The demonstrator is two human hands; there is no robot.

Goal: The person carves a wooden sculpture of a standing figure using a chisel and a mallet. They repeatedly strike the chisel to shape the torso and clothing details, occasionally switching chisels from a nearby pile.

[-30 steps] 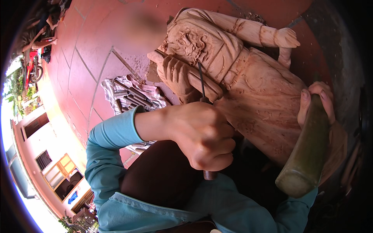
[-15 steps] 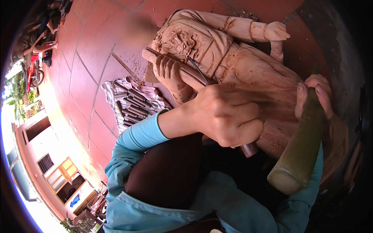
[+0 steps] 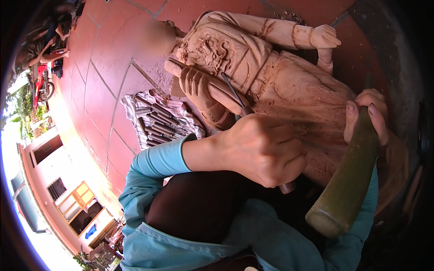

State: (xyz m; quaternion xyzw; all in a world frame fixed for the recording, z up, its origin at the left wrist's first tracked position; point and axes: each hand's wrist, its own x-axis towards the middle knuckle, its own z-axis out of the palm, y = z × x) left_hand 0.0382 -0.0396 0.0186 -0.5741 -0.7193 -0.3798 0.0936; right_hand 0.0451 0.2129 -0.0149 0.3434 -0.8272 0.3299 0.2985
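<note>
A carved wooden statue [image 3: 289,86] of a robed figure lies in front of me, with a relief on its chest and a hand around a rod-like piece. My left hand [image 3: 266,151] is closed in a fist around a chisel [image 3: 233,89]. The thin dark blade points away over the statue, near the carved rod and chest; whether its tip touches wood I cannot tell. Below the fist shows the butt of the chisel's handle. At the right, my right hand [image 3: 371,113] grips the narrow end of a greenish tapered mallet [image 3: 346,180], whose thick end hangs toward me, apart from the chisel.
Left of the statue, a striped cloth [image 3: 140,101] bears several dark-handled carving tools [image 3: 158,124] on the red tiled floor [image 3: 101,115]. Wood chips lie around the statue. Farther left are a red motorbike [image 3: 41,86], a seated person [image 3: 38,52] and a building [image 3: 54,167].
My left hand and the chisel have drawn slightly toward me. The mallet's thick end has dropped a little nearer my body, and my right hand has shifted slightly down.
</note>
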